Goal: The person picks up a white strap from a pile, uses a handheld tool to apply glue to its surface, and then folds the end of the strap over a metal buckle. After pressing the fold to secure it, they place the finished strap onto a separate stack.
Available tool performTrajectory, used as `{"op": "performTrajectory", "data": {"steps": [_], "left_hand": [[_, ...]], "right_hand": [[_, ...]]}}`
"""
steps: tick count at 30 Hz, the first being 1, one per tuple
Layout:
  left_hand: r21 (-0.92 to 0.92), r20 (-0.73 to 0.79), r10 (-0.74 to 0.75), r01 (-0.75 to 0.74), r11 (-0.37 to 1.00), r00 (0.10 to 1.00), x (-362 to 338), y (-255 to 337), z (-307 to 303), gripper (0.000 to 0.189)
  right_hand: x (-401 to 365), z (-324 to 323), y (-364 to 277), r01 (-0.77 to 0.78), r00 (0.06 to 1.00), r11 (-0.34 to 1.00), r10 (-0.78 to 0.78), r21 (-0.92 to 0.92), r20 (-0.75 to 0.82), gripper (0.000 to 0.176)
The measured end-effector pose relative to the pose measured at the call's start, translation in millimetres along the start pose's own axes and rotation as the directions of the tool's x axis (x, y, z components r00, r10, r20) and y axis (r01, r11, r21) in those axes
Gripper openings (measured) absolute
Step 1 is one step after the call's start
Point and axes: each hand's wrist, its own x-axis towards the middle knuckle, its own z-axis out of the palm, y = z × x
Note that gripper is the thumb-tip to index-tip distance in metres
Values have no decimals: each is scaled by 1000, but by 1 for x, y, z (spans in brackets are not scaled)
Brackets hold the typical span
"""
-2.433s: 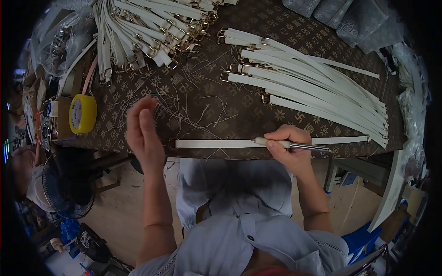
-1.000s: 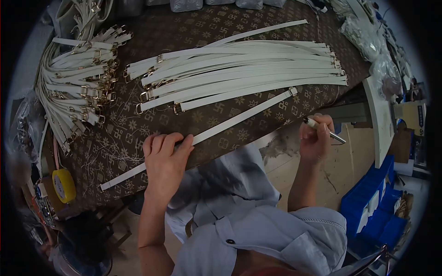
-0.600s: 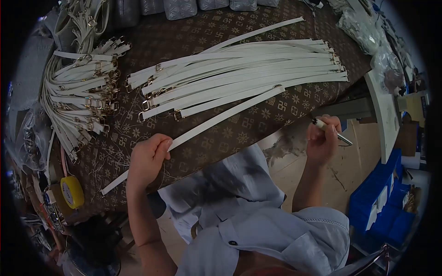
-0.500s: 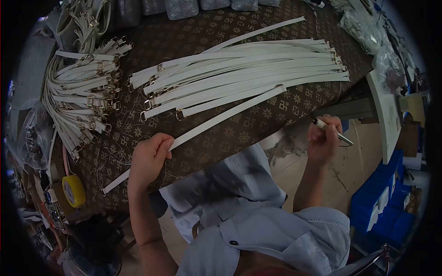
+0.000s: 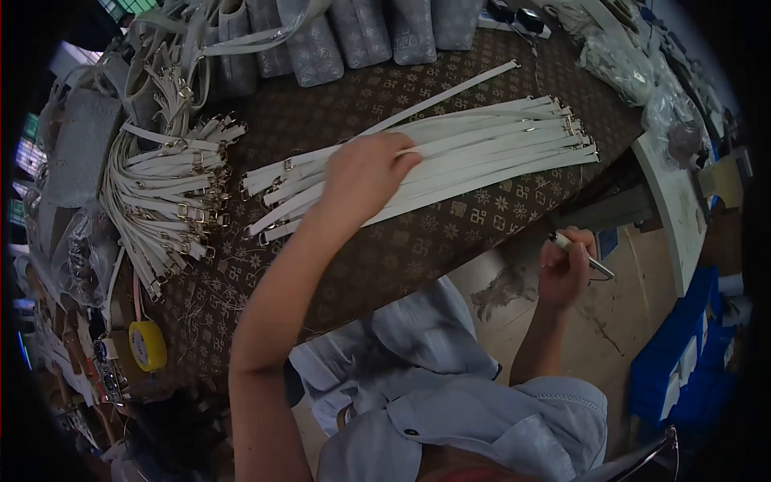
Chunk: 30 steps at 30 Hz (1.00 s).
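Observation:
A loose row of white straps (image 5: 482, 132) with metal buckles lies lengthwise across the patterned brown cloth. My left hand (image 5: 365, 177) reaches over the left half of this row, its fingers closed at a white strap near the top of the layer. Part of that strap and the straps beneath are hidden by the hand and forearm. Off the table's front edge, my right hand (image 5: 562, 273) is closed around a pen-like tool (image 5: 582, 255) with a white barrel and a slim metal shaft, held in the air.
At the left lies a thick bundle of buckled white straps (image 5: 161, 193). A roll of yellow tape (image 5: 148, 346) stands at the table's left edge. Grey quilted bags (image 5: 361, 36) line the back. Clear plastic bags (image 5: 618, 68) sit back right; blue bins (image 5: 671, 361) stand lower right.
My left hand has moved up and right from the front of the table onto the row. The single strap it held in front no longer lies apart there. My right hand keeps the tool.

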Motion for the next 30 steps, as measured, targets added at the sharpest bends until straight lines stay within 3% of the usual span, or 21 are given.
{"op": "performTrajectory", "data": {"steps": [2, 4, 5, 6, 7, 9, 12, 13, 14, 15, 16, 18, 20, 23, 25, 26, 28, 29, 30], "left_hand": [[24, 58, -23, 22, 999, 998, 24, 5, 35, 22], [210, -2, 123, -120, 970, 992, 36, -1, 66, 30], [80, 49, 43, -46, 996, 998, 34, -4, 77, 47], [217, -49, 114, -100, 971, 992, 25, -3, 84, 53], [362, -116, 196, -142, 921, 974, 9, -3, 85, 59], [280, -26, 147, -134, 951, 989, -22, 1, 60, 61], [447, -170, 23, 57, 893, 985, -79, -33, -16, 55], [496, -143, -213, 257, 829, 966, -96, -45, -63, 50], [380, -236, -448, 506, 774, 863, -116, -60, -106, 48], [504, -484, -381, 607, 614, 788, -149, -95, -124, 44], [690, -548, -272, 611, 388, 791, -188, -136, -141, 53], [639, -479, -462, 657, 399, 746, -229, -166, -181, 59], [677, -363, -445, 560, 479, 819, -247, -190, -191, 52], [776, -248, -381, 418, 473, 891, -243, -205, -207, 47], [819, -278, -185, 333, 468, 943, -241, -203, -208, 39], [809, -301, -202, 362, 463, 932, -239, -202, -209, 39], [748, -132, -376, 341, 569, 917, -231, -208, -221, 29], [748, -176, -249, 294, 594, 952, -236, -223, -217, 22], [740, -188, -253, 306, 599, 949, -238, -223, -220, 22]], "right_hand": [[0, -5, -5, 9, 999, 1000, -10, -28, -54, 21], [-4, -13, -8, -29, 993, 999, 25, -36, -117, 18], [-3, -26, -6, -57, 990, 998, 52, -33, -131, 18], [-1, -50, 2, -52, 998, 997, 55, 55, -44, 17], [-2, -46, 2, -12, 996, 998, 7, -63, -88, 18], [-1, -42, 2, -81, 976, 971, 31, -224, -216, 20], [0, -25, 7, -94, 983, 982, 65, -164, -174, 21], [-1, -20, 9, -85, 981, 989, 61, -123, -186, 20], [-3, -17, 11, -70, 977, 994, 51, -86, -205, 21], [-4, -14, 13, -69, 978, 995, 53, -75, -201, 21], [-3, -12, 17, -92, 984, 995, 85, -44, -154, 20], [0, -17, 24, -120, 989, 993, 119, -6, -85, 21], [11, -22, 40, 118, 986, 892, -53, -435, 157, 21], [29, 31, 87, 198, 951, 918, -95, -342, 295, 21], [34, 60, 101, 252, 914, 916, -119, -312, 388, 21], [36, 66, 101, 285, 895, 906, -134, -314, 426, 21], [43, 73, 95, 361, 854, 875, -170, -324, 491, 21], [46, 73, 91, 396, 834, 857, -185, -330, 521, 21], [47, 74, 86, 431, 814, 838, -201, -336, 544, 21]]}}
